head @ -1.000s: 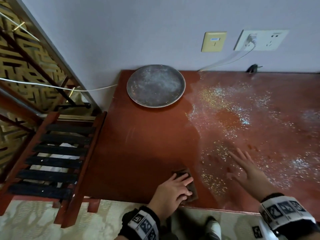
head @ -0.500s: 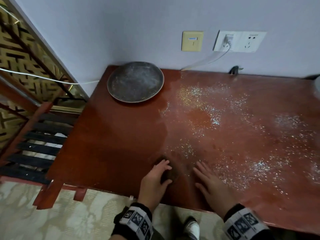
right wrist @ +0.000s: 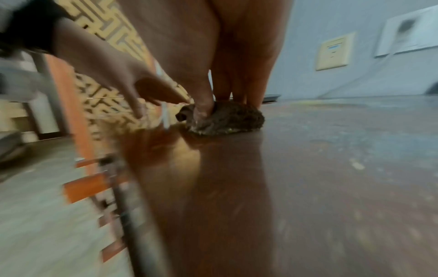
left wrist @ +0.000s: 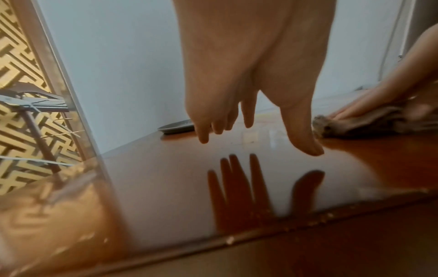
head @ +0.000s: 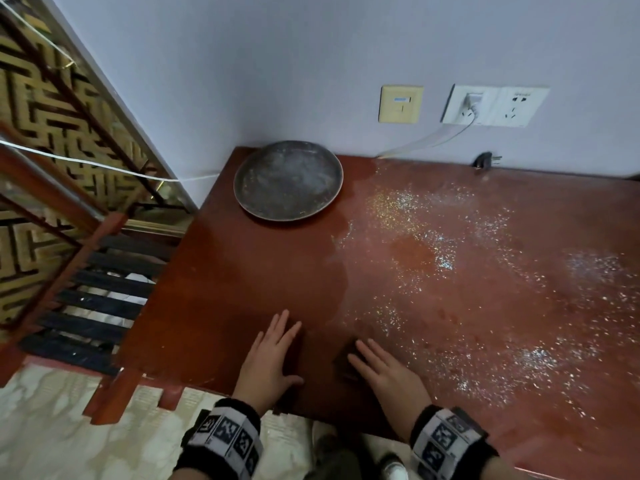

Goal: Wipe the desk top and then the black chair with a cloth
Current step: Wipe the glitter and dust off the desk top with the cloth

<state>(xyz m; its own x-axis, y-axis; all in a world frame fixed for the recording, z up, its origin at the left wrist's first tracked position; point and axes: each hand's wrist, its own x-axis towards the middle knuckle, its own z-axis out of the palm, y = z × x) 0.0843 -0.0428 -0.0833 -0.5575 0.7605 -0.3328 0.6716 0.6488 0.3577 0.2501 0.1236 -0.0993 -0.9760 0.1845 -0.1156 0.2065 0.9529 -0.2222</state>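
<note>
The brown cloth (head: 344,358) lies bunched on the glossy red-brown desk top (head: 242,271) near its front edge. My right hand (head: 381,372) presses straight fingers down on it; the right wrist view shows the cloth (right wrist: 227,120) under those fingertips. My left hand (head: 273,355) is spread flat just left of the cloth, holding nothing. In the left wrist view its fingers (left wrist: 246,120) hover a little above the desk, with the cloth (left wrist: 369,121) off to the right. Glittery specks (head: 433,237) cover the desk's right part; the left part looks wiped.
A round grey plate (head: 287,181) sits at the desk's back left corner. A loose black plug (head: 485,161) lies by the wall under the sockets (head: 495,105). Left of the desk stands a red-framed rack with black slats (head: 97,306).
The cloth has passed from my left hand to my right. The right hand came in from the right onto it; the left hand let go and now lies flat beside it.
</note>
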